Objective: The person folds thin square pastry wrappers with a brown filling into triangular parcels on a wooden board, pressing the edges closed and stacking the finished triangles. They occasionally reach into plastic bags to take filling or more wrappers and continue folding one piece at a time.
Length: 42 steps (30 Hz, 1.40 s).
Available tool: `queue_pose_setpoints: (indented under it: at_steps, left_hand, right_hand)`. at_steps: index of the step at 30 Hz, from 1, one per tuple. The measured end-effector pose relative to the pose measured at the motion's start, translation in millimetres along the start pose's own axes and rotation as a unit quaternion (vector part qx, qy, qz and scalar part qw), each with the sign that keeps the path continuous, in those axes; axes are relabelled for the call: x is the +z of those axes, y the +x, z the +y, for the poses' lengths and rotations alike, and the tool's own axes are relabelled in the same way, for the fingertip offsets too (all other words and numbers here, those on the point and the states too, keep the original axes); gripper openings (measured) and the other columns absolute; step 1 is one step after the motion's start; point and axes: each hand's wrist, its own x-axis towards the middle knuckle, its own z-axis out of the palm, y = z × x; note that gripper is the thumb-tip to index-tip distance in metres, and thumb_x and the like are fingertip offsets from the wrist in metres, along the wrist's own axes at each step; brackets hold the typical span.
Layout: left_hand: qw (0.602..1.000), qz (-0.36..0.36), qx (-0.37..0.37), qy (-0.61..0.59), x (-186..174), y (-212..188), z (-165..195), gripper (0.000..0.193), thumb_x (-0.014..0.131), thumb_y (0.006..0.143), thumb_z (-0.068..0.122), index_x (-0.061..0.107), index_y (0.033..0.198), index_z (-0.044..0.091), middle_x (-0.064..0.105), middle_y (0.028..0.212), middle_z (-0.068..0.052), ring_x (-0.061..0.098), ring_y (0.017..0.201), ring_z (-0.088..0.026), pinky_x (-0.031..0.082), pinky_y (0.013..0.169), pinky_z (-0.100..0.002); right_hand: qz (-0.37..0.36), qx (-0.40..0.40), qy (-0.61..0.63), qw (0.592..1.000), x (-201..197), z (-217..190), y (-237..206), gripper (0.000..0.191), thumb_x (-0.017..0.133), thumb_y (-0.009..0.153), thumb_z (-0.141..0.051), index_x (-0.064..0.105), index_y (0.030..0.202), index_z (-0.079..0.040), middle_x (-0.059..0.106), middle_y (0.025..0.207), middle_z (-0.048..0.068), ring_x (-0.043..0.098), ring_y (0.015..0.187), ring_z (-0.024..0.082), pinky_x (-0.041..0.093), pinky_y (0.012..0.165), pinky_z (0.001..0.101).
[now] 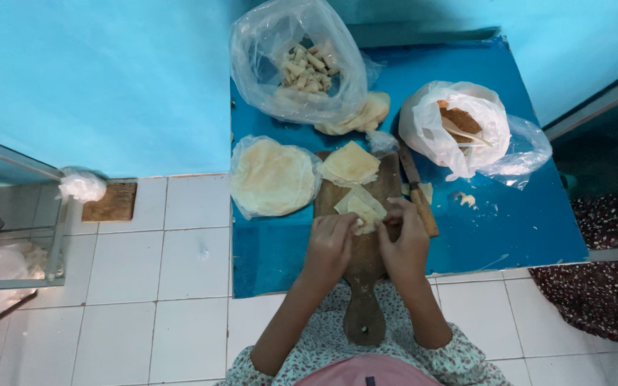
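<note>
Your left hand (330,246) and right hand (404,243) met over the wooden board (363,286), both closed on a folded wrapper (361,209), fingertips pinching its near edge. The wrapper lay on the board, which rested on the blue mat (523,221) on the tiled floor (151,286). A second stack of cut wrappers (350,164) sat at the board's far end. A bagged round stack of sheets (272,177) lay just left of the board, and a knife (418,191) lay along its right edge. A clear bag of rolls (302,68) stood beyond, and a white bag (455,129) holding filling stood to the right.
</note>
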Motion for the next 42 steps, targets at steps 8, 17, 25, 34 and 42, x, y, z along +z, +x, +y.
queue_pose_setpoints:
  at_steps: [8,17,25,34,42]
  left_hand:
    - [1.000,-0.010,-0.013,-0.011,-0.1,2.9,2.8,0.024,0.064,0.091,-0.003,0.064,0.115,0.002,0.067,0.105,-0.018,0.063,0.102,-0.039,0.048,0.092,-0.047]
    - [1.000,-0.010,-0.008,-0.019,-1.7,1.9,5.0,0.023,0.066,0.090,-0.004,0.066,0.112,0.000,0.068,0.108,-0.017,0.063,0.104,-0.038,0.049,0.093,-0.046]
    - [1.000,-0.004,0.013,-0.005,3.1,-1.7,-2.1,0.026,0.068,0.083,-0.005,0.067,0.108,-0.001,0.066,0.112,-0.016,0.064,0.107,-0.037,0.050,0.095,-0.046]
    - [1.000,0.002,-0.014,-0.021,3.0,-2.1,-0.9,0.026,0.068,0.088,-0.004,0.068,0.114,-0.003,0.065,0.114,-0.018,0.063,0.106,-0.039,0.051,0.092,-0.045]
    - [1.000,-0.021,0.004,-0.010,-1.6,-0.1,-1.4,0.024,0.067,0.084,-0.006,0.069,0.107,-0.005,0.066,0.115,-0.017,0.064,0.109,-0.038,0.052,0.096,-0.045]
  right_hand:
    - [0.013,-0.012,0.069,0.997,1.7,7.9,-1.3,0.066,0.080,0.079,0.004,0.046,0.136,-0.002,0.067,0.104,0.012,0.071,0.082,0.015,0.056,0.067,0.0256]
    - [0.033,-0.025,0.031,0.999,7.0,-2.4,-6.8,0.057,0.078,0.088,0.002,0.048,0.136,-0.001,0.072,0.098,0.011,0.074,0.085,0.017,0.059,0.074,0.0289]
    - [0.018,-0.081,0.044,0.996,10.6,-5.7,-13.0,0.052,0.078,0.088,0.001,0.048,0.131,-0.001,0.075,0.104,0.012,0.076,0.093,0.021,0.060,0.078,0.0311]
    - [0.025,-0.174,-0.019,0.984,10.5,-4.0,-16.1,0.045,0.078,0.087,0.001,0.054,0.125,-0.006,0.072,0.115,0.017,0.074,0.106,0.032,0.059,0.088,0.0364]
    - [-0.081,-0.117,0.017,0.990,-4.7,3.3,-8.4,0.045,0.078,0.086,-0.004,0.057,0.126,-0.002,0.070,0.122,0.014,0.071,0.114,0.031,0.057,0.092,0.0408]
